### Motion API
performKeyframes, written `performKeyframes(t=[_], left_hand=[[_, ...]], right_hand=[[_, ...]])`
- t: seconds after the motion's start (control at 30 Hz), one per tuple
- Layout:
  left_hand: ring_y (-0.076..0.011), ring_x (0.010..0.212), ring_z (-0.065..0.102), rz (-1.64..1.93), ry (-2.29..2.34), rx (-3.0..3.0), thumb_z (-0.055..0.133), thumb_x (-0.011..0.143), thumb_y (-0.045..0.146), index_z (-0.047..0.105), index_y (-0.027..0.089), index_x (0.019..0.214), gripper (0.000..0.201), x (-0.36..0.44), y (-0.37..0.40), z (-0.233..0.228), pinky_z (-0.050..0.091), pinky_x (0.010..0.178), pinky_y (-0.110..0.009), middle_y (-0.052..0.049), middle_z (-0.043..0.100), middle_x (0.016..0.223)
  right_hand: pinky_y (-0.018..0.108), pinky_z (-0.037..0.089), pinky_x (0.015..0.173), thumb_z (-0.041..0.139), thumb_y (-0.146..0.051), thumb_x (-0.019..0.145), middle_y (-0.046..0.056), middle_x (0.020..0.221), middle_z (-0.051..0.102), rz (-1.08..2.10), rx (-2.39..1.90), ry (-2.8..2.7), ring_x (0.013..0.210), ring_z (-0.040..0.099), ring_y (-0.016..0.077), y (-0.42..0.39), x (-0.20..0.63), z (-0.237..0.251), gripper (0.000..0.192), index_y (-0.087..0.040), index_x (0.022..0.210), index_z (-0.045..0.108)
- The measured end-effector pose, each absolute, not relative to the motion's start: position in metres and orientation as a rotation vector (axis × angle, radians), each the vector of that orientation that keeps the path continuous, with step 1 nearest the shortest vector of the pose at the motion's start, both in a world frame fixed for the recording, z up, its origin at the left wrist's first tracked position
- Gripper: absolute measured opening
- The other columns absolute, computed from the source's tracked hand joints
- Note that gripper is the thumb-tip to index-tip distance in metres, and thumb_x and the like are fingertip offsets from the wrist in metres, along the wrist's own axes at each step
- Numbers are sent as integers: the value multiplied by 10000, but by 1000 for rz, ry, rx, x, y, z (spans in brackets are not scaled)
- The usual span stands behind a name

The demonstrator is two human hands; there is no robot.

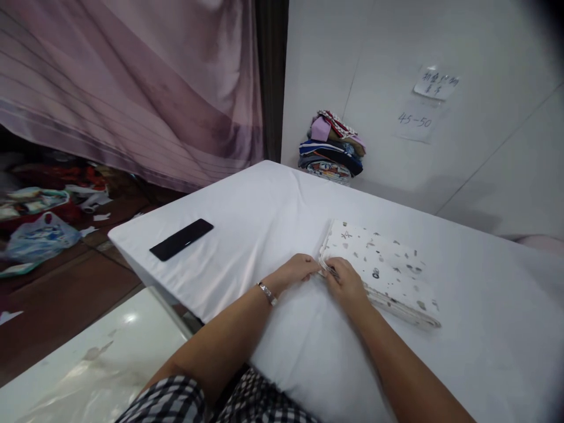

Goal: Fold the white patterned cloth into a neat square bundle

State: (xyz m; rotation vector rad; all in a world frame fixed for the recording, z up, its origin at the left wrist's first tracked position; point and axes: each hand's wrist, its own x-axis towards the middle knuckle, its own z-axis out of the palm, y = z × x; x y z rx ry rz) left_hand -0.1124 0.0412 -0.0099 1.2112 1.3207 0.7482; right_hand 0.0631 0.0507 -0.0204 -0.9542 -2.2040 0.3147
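Observation:
A folded white cloth (388, 258) with small grey and brown prints lies flat on the white-covered table, its layered edges facing me. At its near left corner, my right hand (346, 282) pinches the layers between thumb and fingers. My left hand (299, 268), with a silver bracelet on the wrist, is closed at the same corner, its fingertips touching the cloth's edge. The two hands almost meet there. What exactly sits between the left fingertips is partly hidden.
A black phone (181, 239) lies on the table's left part (238, 200). Stacked folded fabrics (332, 147) stand by the wall behind. A pink curtain (176, 76) hangs at back left. Plastic wrap (88, 388) rests on a pale surface at lower left; bags (42, 238) sit on the floor.

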Motion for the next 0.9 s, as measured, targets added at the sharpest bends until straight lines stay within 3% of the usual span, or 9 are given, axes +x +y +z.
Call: performKeyframes(t=[0.23, 0.43, 0.67, 0.9], left_hand=[[-71, 495, 387, 714, 1326, 1283, 598, 635, 346, 550, 154, 649, 199, -113, 37, -5, 291, 477, -202, 49, 438, 543], [-71, 457, 364, 701, 1408, 1277, 543, 642, 301, 546, 150, 609, 154, -110, 38, -3, 262, 455, -206, 52, 427, 473], [-69, 428, 336, 736, 1365, 1213, 512, 622, 265, 495, 162, 580, 113, -110, 41, -9, 227, 428, -212, 60, 389, 443], [-65, 442, 364, 723, 1272, 1145, 533, 657, 326, 495, 158, 587, 186, -112, 40, 1, 233, 432, -214, 41, 450, 503]], right_hand=[[342, 456, 765, 454, -233, 863, 66, 914, 631, 390, -955, -2146, 864, 557, 201, 54, 63, -25, 152, -202, 948, 577], [339, 461, 770, 451, -234, 874, 62, 904, 632, 417, -971, -2077, 860, 563, 198, 52, 63, -23, 138, -200, 928, 574], [366, 473, 777, 419, -216, 890, 85, 916, 635, 231, -883, -2220, 871, 565, 215, 51, 64, -21, 169, -199, 962, 571], [355, 477, 753, 424, -218, 882, 78, 902, 634, 230, -914, -2213, 852, 562, 210, 52, 63, -23, 165, -199, 953, 572]])
